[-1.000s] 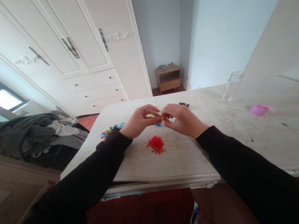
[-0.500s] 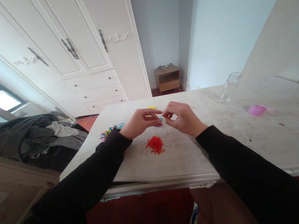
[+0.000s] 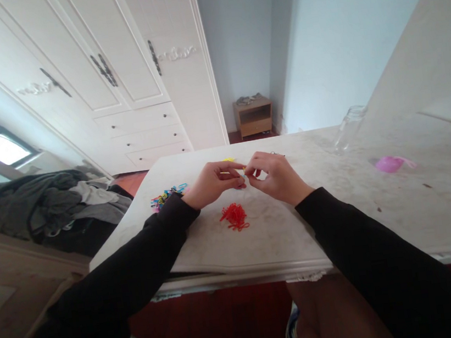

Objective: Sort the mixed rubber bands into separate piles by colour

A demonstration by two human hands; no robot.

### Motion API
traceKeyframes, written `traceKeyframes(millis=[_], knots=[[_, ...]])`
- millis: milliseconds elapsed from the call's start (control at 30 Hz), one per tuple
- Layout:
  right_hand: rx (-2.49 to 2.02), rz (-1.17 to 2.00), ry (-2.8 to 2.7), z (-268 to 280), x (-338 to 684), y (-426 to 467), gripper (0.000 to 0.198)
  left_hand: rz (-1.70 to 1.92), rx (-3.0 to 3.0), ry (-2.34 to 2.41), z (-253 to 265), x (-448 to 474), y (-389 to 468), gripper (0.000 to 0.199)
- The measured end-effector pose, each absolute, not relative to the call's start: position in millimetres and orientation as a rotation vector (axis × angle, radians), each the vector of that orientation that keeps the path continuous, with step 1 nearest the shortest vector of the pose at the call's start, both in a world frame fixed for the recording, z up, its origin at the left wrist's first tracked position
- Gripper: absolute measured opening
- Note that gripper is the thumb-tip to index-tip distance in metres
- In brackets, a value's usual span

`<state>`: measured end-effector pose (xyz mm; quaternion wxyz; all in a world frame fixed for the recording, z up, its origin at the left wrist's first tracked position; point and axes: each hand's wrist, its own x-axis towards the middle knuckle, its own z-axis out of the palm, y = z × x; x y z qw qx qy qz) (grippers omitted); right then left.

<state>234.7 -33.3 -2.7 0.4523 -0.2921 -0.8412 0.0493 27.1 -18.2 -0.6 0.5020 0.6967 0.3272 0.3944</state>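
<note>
My left hand (image 3: 214,182) and my right hand (image 3: 273,176) meet fingertip to fingertip above the middle of the table. Both are closed in a pinch on small coloured rubber bands (image 3: 245,175); specks of blue and yellow-orange show between the fingers, and the rest is hidden. Just below my hands lies a heap of red rubber bands (image 3: 234,217). Beside my left wrist is a mixed pile of rubber bands (image 3: 166,198) in blue, yellow, black and pink, partly covered by the sleeve. Behind my left fingers, some yellow rubber bands (image 3: 229,159) peek out.
On the white table (image 3: 275,234), a clear glass jar (image 3: 347,129) stands at the back right, with a pink balloon (image 3: 391,164) nearer. A few dark bands (image 3: 277,154) lie behind my right hand. Dark clothes (image 3: 48,209) are heaped on the left; a white wardrobe (image 3: 136,92) stands beyond.
My fingertips have shifted slightly, and the yellow-orange bit between them sits a little higher. The view has tilted slightly. The piles on the table lie as before.
</note>
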Motion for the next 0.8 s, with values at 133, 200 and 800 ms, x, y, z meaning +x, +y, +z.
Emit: traceKeyframes(millis=[133, 200, 800], knots=[[-0.706, 0.148, -2.098, -3, 235, -33, 0.019, 0.988, 1.677, 0.79, -1, 27, -18, 0.029], [-0.691, 0.17, -2.107, -3, 234, -33, 0.019, 0.996, 1.687, 0.792, -1, 27, -17, 0.027], [-0.768, 0.122, -2.045, -3, 235, -36, 0.015, 1.334, 1.553, 1.191, -17, 11, 37, 0.033]])
